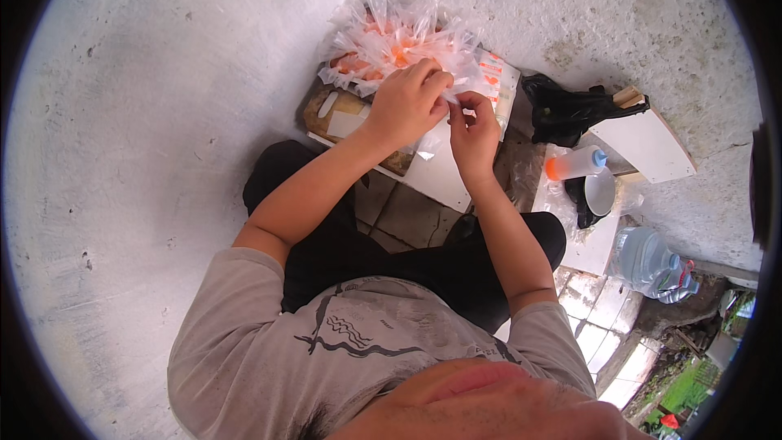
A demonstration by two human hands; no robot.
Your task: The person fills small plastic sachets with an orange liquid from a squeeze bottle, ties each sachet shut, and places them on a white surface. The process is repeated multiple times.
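My left hand (406,101) and my right hand (476,128) meet over a low white board (444,172), fingertips pinching the gathered end of a clear plastic bag (451,97) between them. Just beyond them lies a heap of small clear plastic bags (397,43) with orange contents. Under my left forearm is a brown cutting board (397,162) with a slot handle; a white sheet (346,124) rests on it. A printed plastic packet (498,82) in white and orange lies at the board's right. What the bag between my fingers holds cannot be made out.
At the right, a black plastic bag (559,111) hangs by a white panel (647,140). A squeeze bottle (574,163) with orange contents and a bowl (600,191) stand on another white board (580,250). Large clear water bottles (644,260) are beyond it. Walls rise at left and ahead.
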